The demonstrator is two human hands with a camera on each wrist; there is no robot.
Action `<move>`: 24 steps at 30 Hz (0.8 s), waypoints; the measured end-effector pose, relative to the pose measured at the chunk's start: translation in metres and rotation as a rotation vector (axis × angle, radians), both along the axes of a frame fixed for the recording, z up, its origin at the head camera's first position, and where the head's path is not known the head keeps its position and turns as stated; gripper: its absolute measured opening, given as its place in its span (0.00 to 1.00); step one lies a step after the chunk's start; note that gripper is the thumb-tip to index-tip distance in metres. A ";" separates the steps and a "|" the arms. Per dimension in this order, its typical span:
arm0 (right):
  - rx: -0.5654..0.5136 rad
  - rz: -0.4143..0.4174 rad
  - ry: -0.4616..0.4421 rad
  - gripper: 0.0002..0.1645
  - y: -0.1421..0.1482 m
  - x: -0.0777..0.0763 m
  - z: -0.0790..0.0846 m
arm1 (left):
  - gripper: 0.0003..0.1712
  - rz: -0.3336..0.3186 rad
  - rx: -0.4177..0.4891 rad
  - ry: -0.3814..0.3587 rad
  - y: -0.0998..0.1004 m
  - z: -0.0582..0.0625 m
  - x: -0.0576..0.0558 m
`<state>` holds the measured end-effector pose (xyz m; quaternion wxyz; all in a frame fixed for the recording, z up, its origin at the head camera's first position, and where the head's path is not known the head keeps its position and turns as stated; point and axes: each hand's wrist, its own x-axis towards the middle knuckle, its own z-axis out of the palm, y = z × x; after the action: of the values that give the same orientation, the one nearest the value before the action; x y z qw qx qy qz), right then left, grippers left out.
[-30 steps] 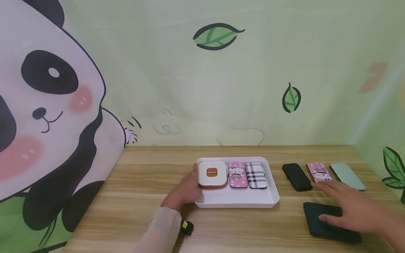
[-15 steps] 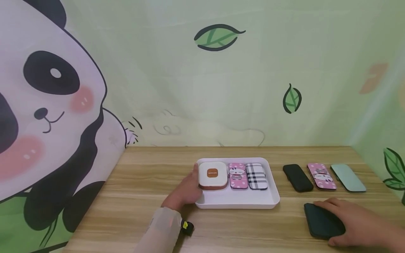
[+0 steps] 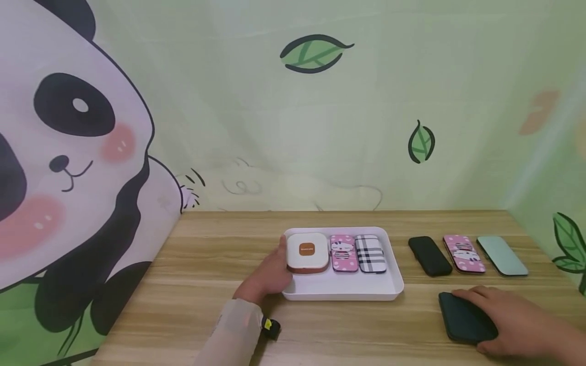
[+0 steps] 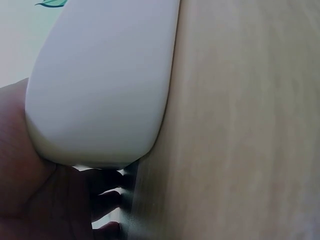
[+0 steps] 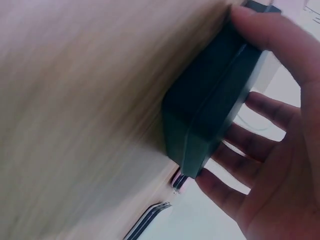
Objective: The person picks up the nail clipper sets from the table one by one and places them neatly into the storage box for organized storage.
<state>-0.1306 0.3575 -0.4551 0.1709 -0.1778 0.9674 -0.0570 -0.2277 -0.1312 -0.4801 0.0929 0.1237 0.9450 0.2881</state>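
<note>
At the tabletop's right front, my right hand (image 3: 522, 323) holds a dark green rectangular case (image 3: 467, 323). The right wrist view shows the thumb on one side of that case (image 5: 210, 105) and fingertips along the other. My left hand (image 3: 266, 273) grips the left end of a white tray (image 3: 343, 297), thumb over the rim. Close up in the left wrist view, the tray wall (image 4: 105, 90) hides part of the fingers. Inside the tray lie a white-topped rounded square case (image 3: 297, 262), a pink cat-print case (image 3: 344, 264) and a plaid case (image 3: 372, 254).
Behind my right hand, a black case (image 3: 429, 256), another pink cat-print case (image 3: 463, 254) and a pale mint case (image 3: 502, 255) lie in a row on the wooden table (image 3: 206, 244). A panda-print backdrop (image 3: 229, 101) rises at the table's back edge.
My right hand came down from above the dark case and took hold of its right part, uncovering the pink case behind. The left hand and tray have stayed put.
</note>
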 end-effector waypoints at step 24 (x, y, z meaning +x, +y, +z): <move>-0.010 0.141 0.320 0.56 -0.024 -0.025 0.042 | 0.56 0.000 0.024 -0.005 0.000 0.002 0.002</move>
<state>-0.1556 0.3335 -0.4130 0.0175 -0.2527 0.9672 -0.0209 -0.2259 -0.1312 -0.4781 0.0935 0.1241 0.9412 0.3000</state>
